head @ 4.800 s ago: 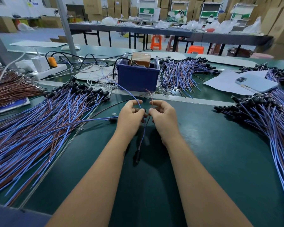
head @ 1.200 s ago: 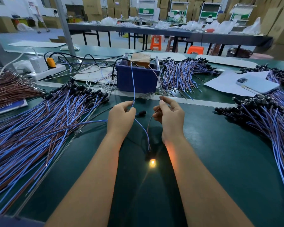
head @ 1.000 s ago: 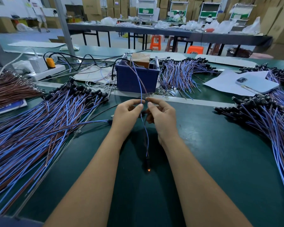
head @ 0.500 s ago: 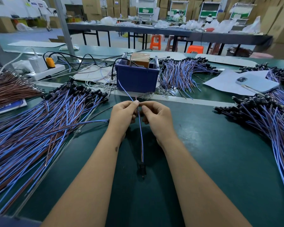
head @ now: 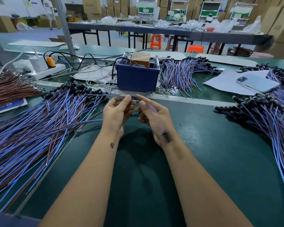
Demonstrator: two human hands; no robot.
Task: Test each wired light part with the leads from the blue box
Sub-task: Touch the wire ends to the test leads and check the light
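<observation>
Wired part (head: 152, 108) sits up between both hands above the green mat (head: 220, 153), its blue wire running left to right and slanting down toward its dark head (head: 166, 136), blurred over the right wrist. Left hand (head: 116, 115) pinches the wire at thumb and forefinger; right hand (head: 154, 118) has it across curled fingers, thumb close on top. Blue box (head: 137, 77) stands just beyond, wire piles (head: 39, 125) lying either side.
</observation>
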